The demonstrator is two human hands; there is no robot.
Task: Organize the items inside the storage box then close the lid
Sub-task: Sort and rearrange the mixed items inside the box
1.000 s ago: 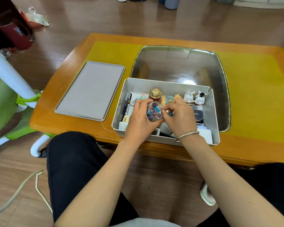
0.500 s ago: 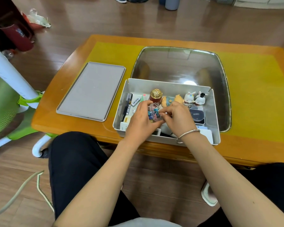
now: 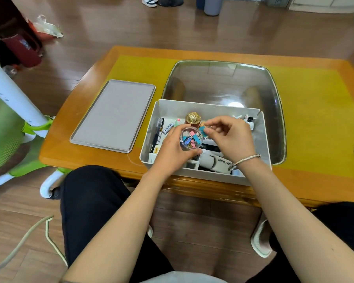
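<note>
A grey storage box (image 3: 196,106) stands at the table's near edge. My left hand (image 3: 173,149) grips a small clear jar (image 3: 190,139) of coloured binder clips over the box. Just right of the jar's mouth, my right hand (image 3: 228,137) pinches a blue binder clip (image 3: 202,131). Inside the box lie a gold-capped bottle (image 3: 193,118), a black pen (image 3: 157,133), a white mini fan (image 3: 217,163) and two small rabbit figures (image 3: 248,120). The flat grey lid (image 3: 113,114) rests on the table left of the box.
A shiny metal tray (image 3: 225,82) sits behind the box on the yellow-topped wooden table (image 3: 319,111). A green and white chair (image 3: 10,123) stands to the left, with a cable (image 3: 29,234) on the floor. My knees are under the table edge.
The jar has been lifted and tipped so its open mouth faces up. My right hand rose from the box with a blue clip pinched at the jar's rim.
</note>
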